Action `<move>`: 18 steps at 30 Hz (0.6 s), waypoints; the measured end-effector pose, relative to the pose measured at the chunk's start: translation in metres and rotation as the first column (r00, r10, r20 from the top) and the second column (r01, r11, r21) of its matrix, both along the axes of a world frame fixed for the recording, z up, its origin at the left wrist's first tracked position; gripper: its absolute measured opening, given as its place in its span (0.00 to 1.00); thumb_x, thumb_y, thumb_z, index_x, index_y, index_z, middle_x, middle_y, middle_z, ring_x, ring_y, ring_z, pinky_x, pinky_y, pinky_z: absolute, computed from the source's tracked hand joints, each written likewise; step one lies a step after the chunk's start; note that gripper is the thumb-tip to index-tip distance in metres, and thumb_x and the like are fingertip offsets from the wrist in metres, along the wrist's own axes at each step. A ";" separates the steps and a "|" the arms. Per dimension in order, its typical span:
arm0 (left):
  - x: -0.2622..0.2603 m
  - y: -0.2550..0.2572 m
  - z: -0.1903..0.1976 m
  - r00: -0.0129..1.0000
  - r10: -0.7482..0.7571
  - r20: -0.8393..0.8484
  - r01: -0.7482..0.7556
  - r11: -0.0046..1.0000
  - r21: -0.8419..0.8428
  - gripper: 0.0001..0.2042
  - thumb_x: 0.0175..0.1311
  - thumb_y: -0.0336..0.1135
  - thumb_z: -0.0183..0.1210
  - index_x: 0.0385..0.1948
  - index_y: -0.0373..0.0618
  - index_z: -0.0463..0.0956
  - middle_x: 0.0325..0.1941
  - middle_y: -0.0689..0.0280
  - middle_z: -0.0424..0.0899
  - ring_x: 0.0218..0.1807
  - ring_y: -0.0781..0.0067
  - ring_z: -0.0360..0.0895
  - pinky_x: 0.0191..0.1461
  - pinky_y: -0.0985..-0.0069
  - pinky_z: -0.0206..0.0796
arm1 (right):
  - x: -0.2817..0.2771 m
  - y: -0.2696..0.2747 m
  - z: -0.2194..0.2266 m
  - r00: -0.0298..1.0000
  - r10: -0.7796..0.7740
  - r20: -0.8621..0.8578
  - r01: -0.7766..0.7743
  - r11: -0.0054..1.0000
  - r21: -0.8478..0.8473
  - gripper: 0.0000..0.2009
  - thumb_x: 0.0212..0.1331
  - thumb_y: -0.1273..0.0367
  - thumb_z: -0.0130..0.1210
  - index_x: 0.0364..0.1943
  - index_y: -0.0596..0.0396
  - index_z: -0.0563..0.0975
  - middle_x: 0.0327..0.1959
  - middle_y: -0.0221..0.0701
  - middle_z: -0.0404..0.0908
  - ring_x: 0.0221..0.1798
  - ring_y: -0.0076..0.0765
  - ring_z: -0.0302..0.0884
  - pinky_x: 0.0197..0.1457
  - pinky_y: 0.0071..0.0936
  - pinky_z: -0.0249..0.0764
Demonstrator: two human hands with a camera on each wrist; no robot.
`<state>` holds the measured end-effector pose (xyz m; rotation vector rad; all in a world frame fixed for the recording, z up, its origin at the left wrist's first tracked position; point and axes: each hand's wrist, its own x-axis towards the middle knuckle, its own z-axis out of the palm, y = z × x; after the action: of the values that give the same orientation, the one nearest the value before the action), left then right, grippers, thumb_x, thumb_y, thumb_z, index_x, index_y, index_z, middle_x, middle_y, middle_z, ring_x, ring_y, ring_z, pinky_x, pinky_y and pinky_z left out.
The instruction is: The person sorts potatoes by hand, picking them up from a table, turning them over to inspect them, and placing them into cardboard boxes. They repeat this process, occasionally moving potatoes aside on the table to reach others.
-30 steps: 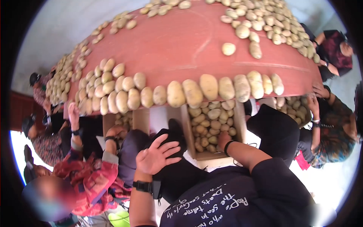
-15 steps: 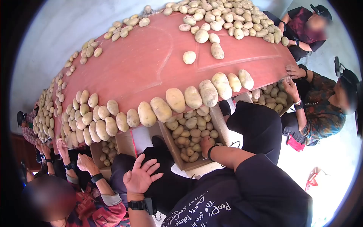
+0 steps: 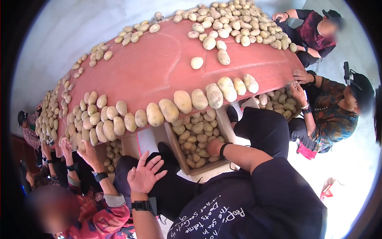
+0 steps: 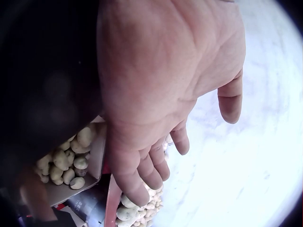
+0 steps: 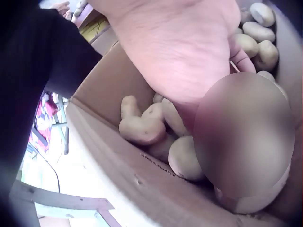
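The right hand (image 3: 214, 146) is down inside the cardboard box (image 3: 203, 169), among the potatoes (image 3: 197, 137); the right wrist view shows its palm (image 5: 180, 47) lying over the heap, but a blurred patch covers the fingers, so I cannot tell whether they are curled round one or merely resting. The potatoes under it are pale yellow-tan, smooth-skinned, oval to knobbly, piled loose against the box's brown wall (image 5: 118, 156); the box stands on the floor between the person's dark-trousered knees, just under the near edge of the red table (image 3: 159, 67). The left hand (image 3: 144, 175) hangs free over the left knee, fingers spread and straight, holding nothing; the left wrist view shows its bare palm (image 4: 161, 80). A row of larger potatoes (image 3: 183, 101) lines the table's near edge; more lie heaped at its far end and left side.
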<state>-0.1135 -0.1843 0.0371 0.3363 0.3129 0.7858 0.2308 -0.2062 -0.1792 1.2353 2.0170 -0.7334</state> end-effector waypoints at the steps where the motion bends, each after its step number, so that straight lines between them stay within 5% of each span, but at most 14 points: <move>1: 0.000 0.000 0.000 1.000 -0.002 0.001 0.002 1.000 0.010 0.37 0.64 0.52 0.54 0.71 0.48 0.50 0.72 0.41 0.56 0.73 0.43 0.56 0.70 0.38 0.50 | 0.005 0.003 0.015 0.994 -0.067 -0.087 0.068 0.998 0.002 0.17 0.58 0.57 0.52 0.39 0.53 0.84 0.38 0.35 0.85 0.42 0.38 0.82 0.45 0.42 0.74; 4: 0.000 -0.001 0.000 1.000 0.011 -0.003 -0.011 1.000 -0.001 0.36 0.64 0.52 0.53 0.72 0.51 0.49 0.71 0.42 0.58 0.73 0.43 0.56 0.70 0.38 0.51 | 0.020 0.010 0.055 0.869 -0.325 -0.373 0.296 0.946 -0.135 0.19 0.63 0.55 0.52 0.43 0.55 0.82 0.39 0.36 0.84 0.45 0.37 0.82 0.45 0.42 0.76; 6: -0.001 -0.003 0.000 1.000 0.012 0.009 -0.012 1.000 0.001 0.37 0.64 0.52 0.53 0.72 0.50 0.49 0.71 0.42 0.57 0.73 0.44 0.55 0.71 0.39 0.50 | 0.032 0.018 0.058 0.629 -0.584 -0.513 0.441 0.812 -0.383 0.21 0.67 0.53 0.49 0.46 0.57 0.80 0.42 0.36 0.83 0.47 0.37 0.81 0.47 0.41 0.77; 9: -0.001 -0.004 0.001 1.000 0.017 0.011 -0.017 1.000 0.004 0.37 0.64 0.51 0.53 0.72 0.48 0.49 0.71 0.41 0.57 0.73 0.44 0.56 0.71 0.40 0.50 | 0.037 0.025 0.125 0.171 -0.851 -0.496 0.490 0.511 -0.707 0.26 0.70 0.48 0.42 0.55 0.57 0.74 0.50 0.38 0.80 0.48 0.38 0.80 0.49 0.37 0.79; 13: 0.000 -0.006 0.001 0.999 0.033 0.006 -0.033 0.999 0.009 0.37 0.64 0.51 0.53 0.72 0.48 0.49 0.71 0.42 0.58 0.72 0.45 0.57 0.70 0.40 0.51 | 0.052 0.036 0.168 -0.215 -0.929 -0.303 0.306 0.230 -0.924 0.27 0.70 0.48 0.42 0.60 0.54 0.68 0.50 0.36 0.79 0.45 0.36 0.81 0.43 0.35 0.81; 16: 0.004 -0.006 0.004 0.999 0.041 -0.004 -0.041 0.999 0.019 0.37 0.64 0.51 0.53 0.72 0.48 0.49 0.71 0.42 0.58 0.72 0.45 0.58 0.70 0.40 0.52 | 0.072 0.039 0.197 -0.210 -0.887 -0.411 0.136 0.390 -0.911 0.29 0.65 0.47 0.51 0.62 0.52 0.66 0.47 0.35 0.78 0.44 0.32 0.81 0.39 0.28 0.79; 17: 0.004 -0.007 0.004 0.999 0.039 -0.002 -0.039 0.999 0.028 0.37 0.64 0.51 0.53 0.72 0.48 0.49 0.71 0.42 0.58 0.72 0.46 0.58 0.70 0.40 0.52 | 0.077 0.038 0.208 -0.163 -0.808 -0.566 0.236 0.525 -0.818 0.34 0.58 0.51 0.61 0.64 0.51 0.63 0.45 0.33 0.78 0.42 0.30 0.80 0.36 0.24 0.76; 18: 0.005 -0.007 0.004 0.999 0.037 -0.001 -0.037 0.999 0.036 0.37 0.64 0.51 0.53 0.72 0.48 0.49 0.71 0.42 0.58 0.72 0.46 0.59 0.70 0.40 0.52 | 0.086 0.038 0.218 -0.166 -0.768 -0.619 0.319 0.552 -0.770 0.34 0.56 0.55 0.63 0.64 0.51 0.62 0.44 0.32 0.78 0.42 0.29 0.80 0.35 0.22 0.75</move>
<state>-0.1087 -0.1915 0.0408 0.3653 0.3075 0.8287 0.3167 -0.1677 0.0385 1.5817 1.6972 -2.9927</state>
